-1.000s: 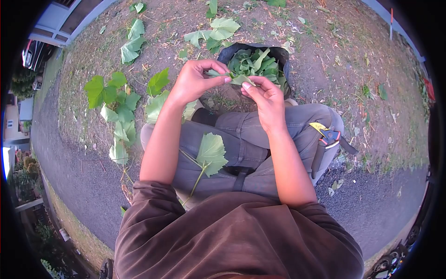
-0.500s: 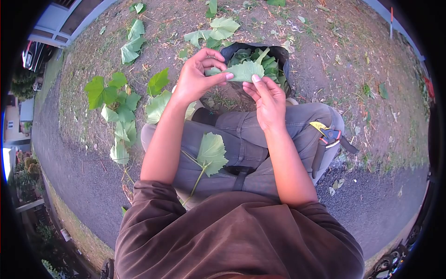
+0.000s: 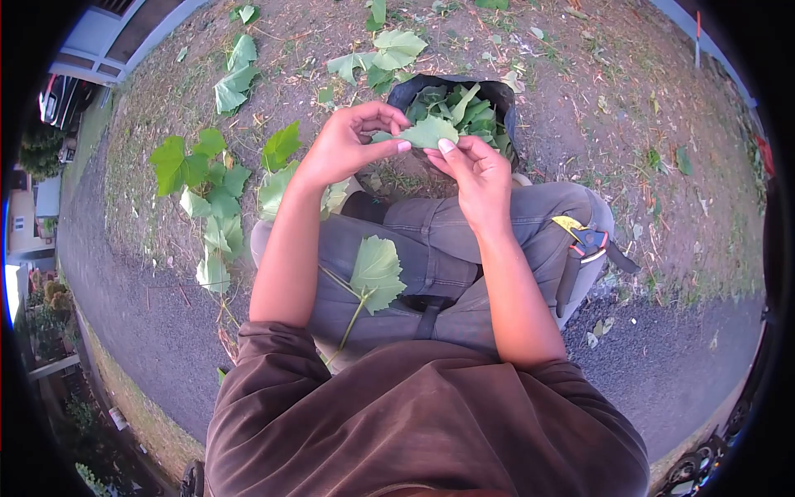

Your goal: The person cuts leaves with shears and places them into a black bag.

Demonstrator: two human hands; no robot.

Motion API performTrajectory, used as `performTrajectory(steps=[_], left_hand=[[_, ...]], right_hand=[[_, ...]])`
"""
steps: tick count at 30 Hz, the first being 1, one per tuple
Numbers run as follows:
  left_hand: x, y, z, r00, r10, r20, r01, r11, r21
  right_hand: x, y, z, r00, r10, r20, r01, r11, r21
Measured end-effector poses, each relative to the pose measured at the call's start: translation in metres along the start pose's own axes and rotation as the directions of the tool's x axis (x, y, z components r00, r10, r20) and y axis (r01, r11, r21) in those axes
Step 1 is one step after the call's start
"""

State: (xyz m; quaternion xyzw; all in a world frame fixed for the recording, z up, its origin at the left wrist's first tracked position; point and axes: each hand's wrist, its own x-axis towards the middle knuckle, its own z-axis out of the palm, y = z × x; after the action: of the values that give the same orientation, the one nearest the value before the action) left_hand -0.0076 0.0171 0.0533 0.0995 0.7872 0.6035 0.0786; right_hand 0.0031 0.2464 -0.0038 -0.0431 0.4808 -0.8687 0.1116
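Between my two hands is a green grape leaf [image 3: 430, 132], folded or partly rolled, held in front of a dark bag. My left hand [image 3: 352, 142] pinches its left end between thumb and fingers. The right end is gripped by my right hand [image 3: 472, 166], thumb on top and fingers curled beneath. Just beyond, the black bag [image 3: 504, 93] stands with its mouth wide, and many green leaves [image 3: 484, 118] lie inside. A cut vine stem with one broad leaf [image 3: 378, 273] rests across my lap.
Leafy vine cuttings [image 3: 222, 203] lie on the ground to the left, and more leaves [image 3: 399, 50] lie beyond the bag. Pruning shears [image 3: 589, 241] with red and yellow parts sit by my right knee. A paved strip [image 3: 157, 331] runs behind the bare soil.
My right hand has shifted slightly left and down. The leaf between my hands shows less of its surface, looking more folded. The vine stem on my lap stays put.
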Motion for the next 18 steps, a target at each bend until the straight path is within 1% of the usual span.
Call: performTrajectory(steps=[1,2,3,4,5,6,7,8,9,10,11,12,13,14,15,17,18], left_hand=[[0.000,0.001,-0.001,1.000,0.001,-0.001,-0.001,1.000,0.001],[-0.001,0.003,-0.001,1.000,0.023,0.001,-0.023,0.997,-0.069],[-0.002,0.004,-0.001,0.999,0.046,0.002,-0.046,0.989,-0.138],[-0.002,0.005,-0.002,0.999,0.047,0.002,-0.046,0.989,-0.138],[-0.002,0.005,-0.004,0.999,-0.034,0.006,0.034,0.982,-0.187],[-0.002,0.006,-0.006,0.993,-0.113,0.014,0.113,0.966,-0.234],[-0.002,0.004,-0.006,0.994,-0.113,0.012,0.113,0.966,-0.235],[-0.001,0.001,-0.006,0.998,-0.061,-0.015,0.057,0.985,-0.165],[-0.001,0.000,-0.005,0.999,-0.007,-0.036,0.003,0.996,-0.093],[0.000,0.000,-0.004,0.999,-0.006,-0.035,0.003,0.996,-0.092],[0.000,0.000,-0.001,0.997,0.052,-0.063,-0.054,0.998,-0.035],[0.001,0.001,0.002,0.990,0.112,-0.088,-0.110,0.994,0.024],[0.001,0.000,0.003,0.990,0.112,-0.087,-0.110,0.994,0.024],[0.001,-0.003,0.004,0.985,0.145,-0.092,-0.142,0.989,0.037],[0.001,-0.004,0.005,0.979,0.177,-0.097,-0.173,0.984,0.050],[0.002,-0.004,0.008,0.978,0.176,-0.108,-0.172,0.984,0.043],[0.002,-0.003,0.009,0.977,0.176,-0.120,-0.173,0.984,0.035]], right_hand=[[-0.002,-0.003,0.005,0.998,-0.051,0.030,0.053,0.997,-0.050],[-0.004,-0.004,0.007,0.993,-0.100,0.062,0.106,0.989,-0.098],[-0.004,-0.004,0.007,0.993,-0.101,0.061,0.107,0.989,-0.098],[-0.005,-0.005,0.007,0.991,-0.117,0.070,0.126,0.982,-0.140],[-0.005,-0.005,0.007,0.988,-0.133,0.080,0.145,0.972,-0.182],[-0.005,-0.005,0.008,0.988,-0.133,0.082,0.146,0.972,-0.183],[-0.004,-0.005,0.009,0.989,-0.136,0.063,0.143,0.979,-0.145],[-0.004,-0.004,0.009,0.989,-0.138,0.044,0.142,0.984,-0.107],[-0.003,-0.004,0.009,0.989,-0.139,0.044,0.143,0.984,-0.107],[-0.003,-0.004,0.008,0.998,-0.057,0.005,0.057,0.998,-0.010],[-0.002,-0.004,0.007,0.999,0.029,-0.027,-0.026,0.996,0.090],[-0.002,-0.004,0.006,0.999,0.028,-0.028,-0.025,0.996,0.090],[-0.002,-0.003,0.006,0.998,0.038,-0.050,-0.031,0.989,0.143],[-0.002,-0.002,0.006,0.996,0.051,-0.070,-0.036,0.980,0.196],[-0.002,-0.002,0.005,0.996,0.052,-0.070,-0.037,0.980,0.197],[-0.001,-0.001,0.003,0.993,0.078,-0.087,-0.052,0.962,0.266],[-0.001,-0.002,0.004,0.993,0.078,-0.088,-0.052,0.962,0.267]])
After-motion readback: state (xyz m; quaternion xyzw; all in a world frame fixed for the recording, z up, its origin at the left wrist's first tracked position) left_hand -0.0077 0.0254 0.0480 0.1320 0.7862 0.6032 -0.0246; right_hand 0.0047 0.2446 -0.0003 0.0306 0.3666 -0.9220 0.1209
